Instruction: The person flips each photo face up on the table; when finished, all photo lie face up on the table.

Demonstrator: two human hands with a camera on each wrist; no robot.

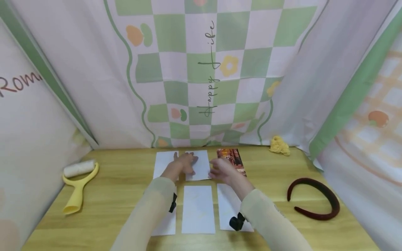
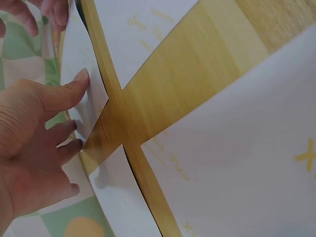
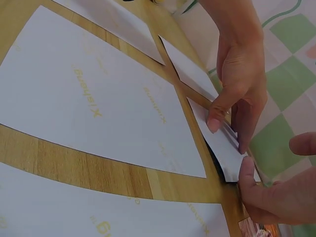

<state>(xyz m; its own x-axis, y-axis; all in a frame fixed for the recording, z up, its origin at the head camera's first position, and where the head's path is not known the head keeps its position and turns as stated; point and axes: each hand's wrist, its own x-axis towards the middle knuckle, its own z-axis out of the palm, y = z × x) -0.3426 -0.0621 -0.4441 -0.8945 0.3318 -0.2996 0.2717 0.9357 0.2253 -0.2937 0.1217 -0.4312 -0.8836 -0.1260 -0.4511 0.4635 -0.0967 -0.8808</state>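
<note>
White cards with faint yellow lettering lie in two rows on the wooden table. My left hand [image 1: 185,163] rests on the back row's middle card [image 1: 201,157], its fingers spread over it. In the left wrist view, the thumb of that left hand [image 2: 37,128] lies on the card's white face. My right hand [image 1: 222,170] is at the same card's right edge. One digit of the right hand [image 3: 274,197] touches the card's end in the right wrist view, and another stands apart in the air. A colourful picture card [image 1: 232,158] lies face up, partly hidden behind the right hand.
Other white cards lie at back left [image 1: 160,164], front middle [image 1: 198,209] and front right [image 1: 226,205]. A yellow-handled lint roller [image 1: 78,184] lies at left. A dark red headband [image 1: 329,195] and yellow yarn [image 1: 278,145] lie at right. A checkered curtain [image 1: 201,87] hangs behind the table.
</note>
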